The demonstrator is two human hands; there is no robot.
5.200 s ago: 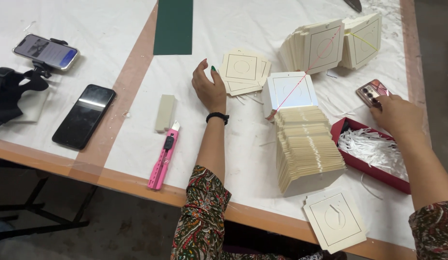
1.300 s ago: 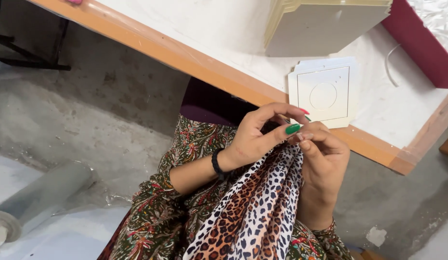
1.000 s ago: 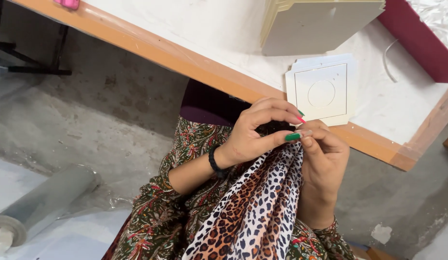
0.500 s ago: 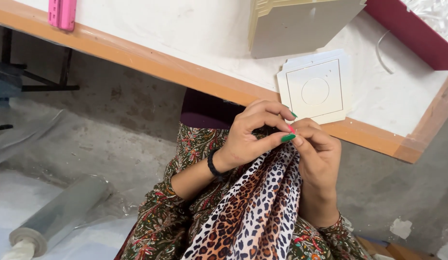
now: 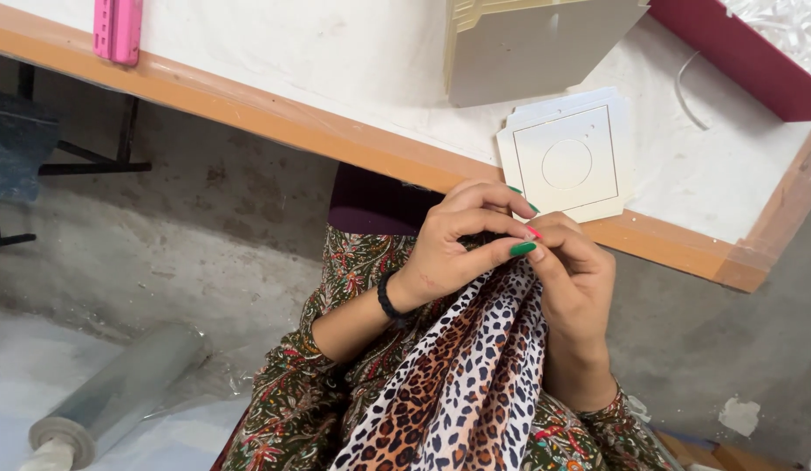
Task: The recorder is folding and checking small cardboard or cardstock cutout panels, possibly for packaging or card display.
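Note:
Below the table edge, my left hand (image 5: 462, 240) and my right hand (image 5: 575, 279) meet over a leopard-print cloth (image 5: 462, 384) that drapes down across my lap. Both hands pinch the bunched top end of that cloth, fingertips touching each other. Whatever small thing may lie between the fingers is hidden. A black band sits on my left wrist. Just above the hands, a cream card (image 5: 569, 161) with a square outline and a circle lies near the table's front edge.
A tall stack of cream cards (image 5: 532, 52) stands on the white tabletop (image 5: 318, 70). A pink utility knife (image 5: 118, 30) lies at the far left, a dark red box (image 5: 737, 61) at the right. A clear film roll (image 5: 118, 392) rests on the floor.
Five seconds ago my hands were up on the table among the cards; they now hold the cloth in my lap. Over the last second the view shifted slightly while the hands stayed together.

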